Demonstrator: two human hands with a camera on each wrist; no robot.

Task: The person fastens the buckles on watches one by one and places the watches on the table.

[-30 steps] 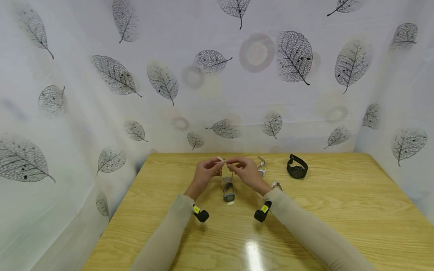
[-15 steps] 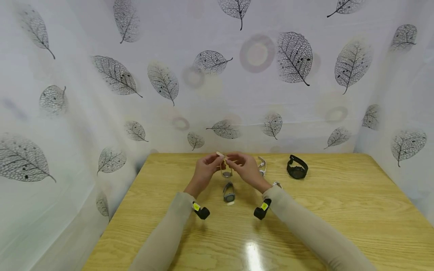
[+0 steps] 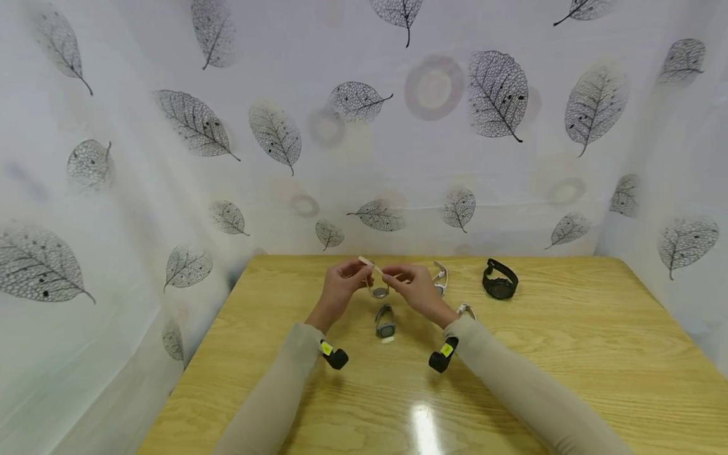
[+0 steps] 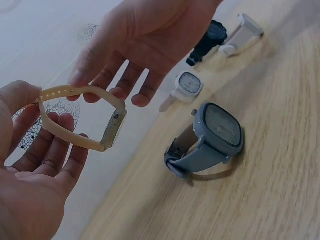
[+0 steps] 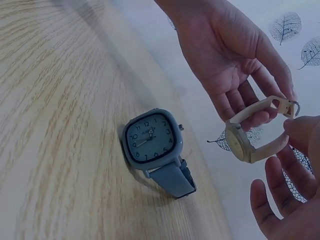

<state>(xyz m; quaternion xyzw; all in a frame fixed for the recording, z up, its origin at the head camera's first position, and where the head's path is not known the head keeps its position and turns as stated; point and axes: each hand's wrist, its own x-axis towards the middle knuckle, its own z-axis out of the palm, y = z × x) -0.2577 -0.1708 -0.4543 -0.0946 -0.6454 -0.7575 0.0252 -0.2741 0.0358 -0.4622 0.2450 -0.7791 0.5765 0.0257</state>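
Both hands hold a beige wristwatch (image 4: 75, 139) raised over the far part of the table, its strap bent into a loop and its dial hanging lowest in the head view. The left hand (image 3: 339, 287) pinches the strap near its metal buckle (image 5: 297, 109). From the other side, the right hand (image 3: 418, 287) pinches the strap part with holes, thumb and fingertips close to the buckle. Just below and nearer stands a grey-blue wristwatch (image 3: 385, 330) with a squarish dial, its strap fastened into a loop.
Right of the hands lie two white wristwatches, one farther back (image 3: 440, 289) and one partly behind the right wrist (image 3: 466, 309). A black wristwatch (image 3: 500, 289) rests farther right on the wooden table (image 3: 569, 354). A leaf-print curtain (image 3: 364, 164) hangs behind the table.
The hands have lifted the beige watch slightly, away from the grey-blue one. More of the pale strap end now sticks out up and left above the left fingers.
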